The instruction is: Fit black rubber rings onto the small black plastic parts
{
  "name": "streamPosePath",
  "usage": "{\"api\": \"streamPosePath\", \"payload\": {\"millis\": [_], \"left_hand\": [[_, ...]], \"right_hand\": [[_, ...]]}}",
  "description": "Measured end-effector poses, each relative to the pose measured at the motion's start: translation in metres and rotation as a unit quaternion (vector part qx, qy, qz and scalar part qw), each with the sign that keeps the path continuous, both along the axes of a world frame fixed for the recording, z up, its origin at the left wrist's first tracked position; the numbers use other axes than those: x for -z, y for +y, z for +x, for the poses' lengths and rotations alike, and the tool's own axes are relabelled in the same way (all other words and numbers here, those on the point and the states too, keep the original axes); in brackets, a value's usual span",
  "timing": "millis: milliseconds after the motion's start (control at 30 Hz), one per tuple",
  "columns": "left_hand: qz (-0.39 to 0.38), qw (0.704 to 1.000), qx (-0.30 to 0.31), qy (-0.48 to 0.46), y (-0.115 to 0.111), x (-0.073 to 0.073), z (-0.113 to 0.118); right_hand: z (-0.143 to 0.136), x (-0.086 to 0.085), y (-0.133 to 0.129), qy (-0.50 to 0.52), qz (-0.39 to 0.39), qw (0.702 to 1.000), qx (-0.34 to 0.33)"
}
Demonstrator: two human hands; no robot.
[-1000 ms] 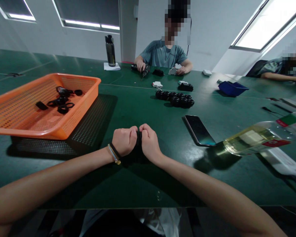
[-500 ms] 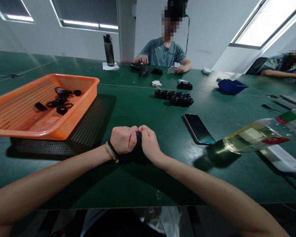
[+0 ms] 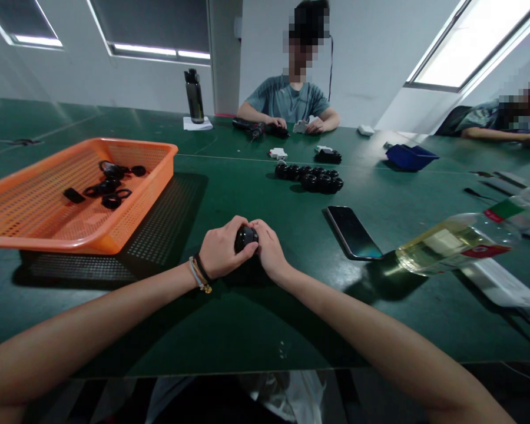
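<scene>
Between my two hands is a glossy black round part (image 3: pixel 246 238), its rounded face turned toward me. My left hand (image 3: pixel 223 247) wraps round it with the thumb along its lower front. Curled fingers of my right hand (image 3: pixel 270 250) press against its right side; their tips are partly hidden. Both hands are just above the green table (image 3: pixel 229 330), near its front edge. Beyond them stands a group of similar black round parts (image 3: pixel 311 175) in rows. What lies on the far side of the held part is hidden.
An orange basket (image 3: pixel 101 244) with several black rings and parts stands at left. On the right are a phone (image 3: pixel 353 231), a bottle of yellow liquid (image 3: pixel 454 242) and a blue tray (image 3: pixel 410 156). Opposite sits a person (image 3: pixel 291 100) near a power drill (image 3: pixel 254 129).
My hands have turned the black part so its glossy rounded face shows, and my left thumb has shifted across its front. The person opposite has moved a hand toward a black object.
</scene>
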State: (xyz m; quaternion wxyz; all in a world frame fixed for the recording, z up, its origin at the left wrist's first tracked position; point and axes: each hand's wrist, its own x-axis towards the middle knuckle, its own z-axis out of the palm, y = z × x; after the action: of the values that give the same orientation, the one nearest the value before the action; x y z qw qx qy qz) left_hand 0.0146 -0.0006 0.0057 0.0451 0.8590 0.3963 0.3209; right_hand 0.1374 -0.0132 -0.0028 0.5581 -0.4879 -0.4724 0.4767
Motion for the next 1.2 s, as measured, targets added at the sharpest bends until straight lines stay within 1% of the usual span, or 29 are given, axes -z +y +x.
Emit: {"api": "streamPosePath", "payload": {"millis": [67,167,367,467,533,633,767,933,1100,1200], "left_hand": [[-0.007,1.0,0.009,-0.014,0.0,0.001,0.0],[-0.005,0.999,0.019,-0.038,0.001,0.003,-0.001],[0.031,0.993,0.044,-0.105,0.003,0.003,-0.001],[0.043,0.991,0.058,-0.115,0.003,0.002,-0.001],[0.04,0.99,0.063,-0.117,0.003,0.001,-0.001],[0.009,0.992,0.063,-0.105,0.003,0.0,-0.002],[-0.035,0.995,0.053,-0.074,0.003,0.0,-0.001],[-0.04,0.997,0.049,-0.042,0.005,0.0,0.001],[-0.056,0.997,0.043,-0.015,0.009,0.006,0.003],[-0.026,0.999,0.032,-0.009,0.01,0.007,0.002]], "right_hand": [[0.001,0.002,0.001,0.01,0.016,1.0,-0.009],[0.004,0.002,0.001,0.025,-0.005,1.0,-0.019],[0.011,0.0,0.004,-0.004,0.011,1.0,-0.009],[0.014,0.003,0.008,-0.009,0.003,1.0,-0.022],[0.017,0.007,0.011,-0.018,0.013,0.999,-0.026],[0.022,0.01,0.013,-0.06,0.04,0.997,-0.002],[0.028,0.006,0.013,-0.132,0.073,0.988,0.036],[0.031,-0.001,0.011,-0.177,0.1,0.977,0.056],[0.03,-0.002,0.01,-0.203,0.121,0.97,0.064],[0.031,-0.003,0.01,-0.228,0.142,0.961,0.07]]}}
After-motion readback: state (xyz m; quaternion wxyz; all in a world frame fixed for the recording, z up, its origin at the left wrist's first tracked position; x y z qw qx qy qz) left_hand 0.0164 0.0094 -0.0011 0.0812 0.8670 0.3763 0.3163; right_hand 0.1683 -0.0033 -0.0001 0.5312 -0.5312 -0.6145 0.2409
